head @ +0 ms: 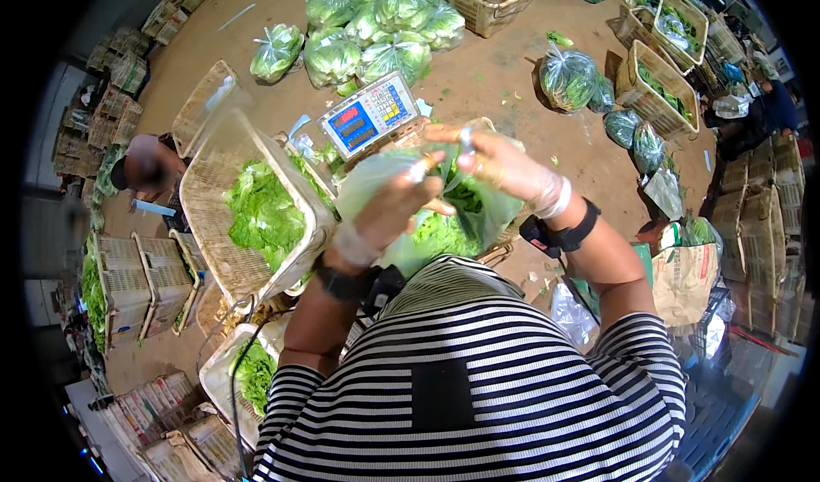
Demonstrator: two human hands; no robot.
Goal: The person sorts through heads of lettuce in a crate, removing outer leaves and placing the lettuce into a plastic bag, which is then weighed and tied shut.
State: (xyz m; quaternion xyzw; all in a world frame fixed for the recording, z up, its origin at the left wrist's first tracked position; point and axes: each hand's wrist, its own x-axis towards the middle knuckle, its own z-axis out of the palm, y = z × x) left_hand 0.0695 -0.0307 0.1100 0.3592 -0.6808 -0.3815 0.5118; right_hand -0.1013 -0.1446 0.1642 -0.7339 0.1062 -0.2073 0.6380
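In front of my striped shirt is a clear plastic bag (493, 222) with green leafy lettuce (448, 233) inside. My left hand (398, 201) is over the bag's left side, fingers bent and blurred. From the right, my right hand (496, 160) reaches across the bag's top, its index finger stretched leftward. Both hands have pale wraps at the wrists and whitish bands on fingers. Plastic lies close under the fingers, but whether either hand grips it is unclear. Just beyond the bag stands a weighing scale's display (370, 116) with a lit screen and keypad.
Left of my arm, a plastic crate (211, 226) holds loose lettuce (266, 213); another crate (214, 373) sits below it. Bagged lettuce (384, 27) is piled beyond the scale. A person (150, 168) is at the left. Crates of greens (660, 91) and a paper bag (685, 283) occupy the right.
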